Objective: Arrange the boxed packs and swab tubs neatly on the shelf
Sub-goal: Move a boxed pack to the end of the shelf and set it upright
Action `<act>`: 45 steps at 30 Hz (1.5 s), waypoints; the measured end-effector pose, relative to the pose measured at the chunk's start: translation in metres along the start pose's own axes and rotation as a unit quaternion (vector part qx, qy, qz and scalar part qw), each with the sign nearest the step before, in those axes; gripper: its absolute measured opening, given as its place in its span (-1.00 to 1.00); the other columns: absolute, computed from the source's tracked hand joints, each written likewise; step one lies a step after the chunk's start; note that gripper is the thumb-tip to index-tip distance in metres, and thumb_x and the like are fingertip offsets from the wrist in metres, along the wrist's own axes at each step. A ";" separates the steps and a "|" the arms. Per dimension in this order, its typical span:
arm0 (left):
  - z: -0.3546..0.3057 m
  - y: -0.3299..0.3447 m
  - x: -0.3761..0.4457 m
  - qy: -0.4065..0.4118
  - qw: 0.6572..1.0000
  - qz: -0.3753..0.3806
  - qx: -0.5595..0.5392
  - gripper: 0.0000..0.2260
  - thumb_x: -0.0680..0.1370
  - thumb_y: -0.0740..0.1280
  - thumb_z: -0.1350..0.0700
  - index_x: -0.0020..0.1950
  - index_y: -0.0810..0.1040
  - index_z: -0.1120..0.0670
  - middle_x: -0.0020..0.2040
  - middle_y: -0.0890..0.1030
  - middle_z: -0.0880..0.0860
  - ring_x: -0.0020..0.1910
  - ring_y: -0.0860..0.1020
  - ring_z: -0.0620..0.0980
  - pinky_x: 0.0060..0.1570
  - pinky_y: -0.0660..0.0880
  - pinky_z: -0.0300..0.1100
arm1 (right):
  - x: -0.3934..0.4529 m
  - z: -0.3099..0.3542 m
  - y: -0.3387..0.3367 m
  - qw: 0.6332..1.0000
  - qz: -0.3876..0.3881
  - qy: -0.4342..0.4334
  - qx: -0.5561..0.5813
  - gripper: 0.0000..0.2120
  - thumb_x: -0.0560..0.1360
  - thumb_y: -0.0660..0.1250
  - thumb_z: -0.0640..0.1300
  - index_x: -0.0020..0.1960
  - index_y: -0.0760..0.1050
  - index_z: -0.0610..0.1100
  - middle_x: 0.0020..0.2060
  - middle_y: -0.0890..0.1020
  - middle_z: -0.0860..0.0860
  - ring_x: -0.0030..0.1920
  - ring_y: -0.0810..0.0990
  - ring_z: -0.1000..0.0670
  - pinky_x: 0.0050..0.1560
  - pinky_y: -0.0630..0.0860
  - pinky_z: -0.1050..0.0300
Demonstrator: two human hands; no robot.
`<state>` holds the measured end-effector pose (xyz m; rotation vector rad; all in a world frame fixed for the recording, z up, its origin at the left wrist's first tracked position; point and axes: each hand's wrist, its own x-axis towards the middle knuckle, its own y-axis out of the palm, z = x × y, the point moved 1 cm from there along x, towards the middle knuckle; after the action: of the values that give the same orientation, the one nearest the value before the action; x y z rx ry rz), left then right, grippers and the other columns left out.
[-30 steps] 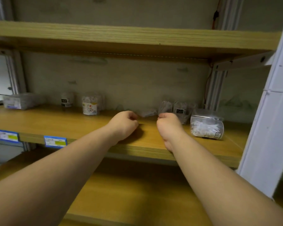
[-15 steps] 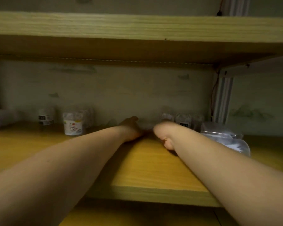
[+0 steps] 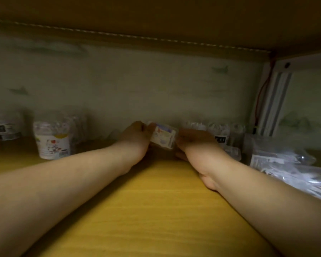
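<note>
Both my arms reach deep into a dim wooden shelf (image 3: 156,201). A small clear boxed pack (image 3: 163,136) with a white and blue label is held tilted between my left hand (image 3: 134,140) and my right hand (image 3: 195,143), close to the back wall. A swab tub (image 3: 53,138) with a cartoon label stands at the left, and another tub (image 3: 6,127) with a black label stands further left. Behind my right hand stand more clear tubs (image 3: 220,132). A clear bag of swabs (image 3: 289,164) lies on its side at the right.
The shelf board above (image 3: 156,19) hangs low over my hands. A white metal upright (image 3: 274,101) with a red wire stands at the back right. The pale back wall (image 3: 137,86) is just behind the pack.
My head has come closer and lower into the shelf. Both hands have gone to the back wall and now hold a small boxed pack between them.
</note>
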<state>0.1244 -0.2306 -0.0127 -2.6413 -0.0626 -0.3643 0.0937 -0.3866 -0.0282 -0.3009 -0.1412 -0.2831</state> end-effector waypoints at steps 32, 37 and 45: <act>-0.043 -0.022 -0.194 -0.041 0.998 -0.034 0.026 -0.75 0.52 0.26 0.22 0.09 0.64 0.00 -0.02 0.67 0.03 0.00 0.62 0.05 0.03 0.56 -0.14 | -0.172 0.022 -0.063 0.990 0.010 -0.095 -0.103 -0.72 0.59 0.23 -0.22 0.23 0.61 -0.06 -0.01 0.65 0.10 0.01 0.56 0.06 0.06 0.52 0.09; -0.042 -0.025 -0.199 -0.031 0.999 -0.038 0.014 -0.76 0.51 0.29 0.18 0.11 0.63 0.00 0.05 0.68 0.06 0.07 0.63 0.07 0.17 0.58 0.01 | -0.179 0.023 -0.058 0.984 -0.019 -0.114 -0.138 -0.72 0.57 0.27 -0.22 0.23 0.61 -0.07 0.10 0.67 0.03 -0.02 0.54 0.05 -0.11 0.45 0.13; -0.041 -0.026 -0.199 -0.023 0.998 -0.030 0.043 -0.68 0.57 0.22 0.31 0.23 0.60 0.05 0.10 0.68 0.01 0.07 0.63 -0.02 0.10 0.60 -0.13 | -0.173 0.021 -0.055 0.974 -0.025 -0.127 -0.187 -0.70 0.58 0.28 -0.17 0.28 0.60 -0.08 0.14 0.67 0.00 -0.02 0.54 0.02 -0.20 0.41 0.15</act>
<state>-0.0799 -0.2229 -0.0189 -2.5673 -0.1689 -0.3130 -0.0889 -0.3865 -0.0247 -0.7100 -0.3505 -0.3200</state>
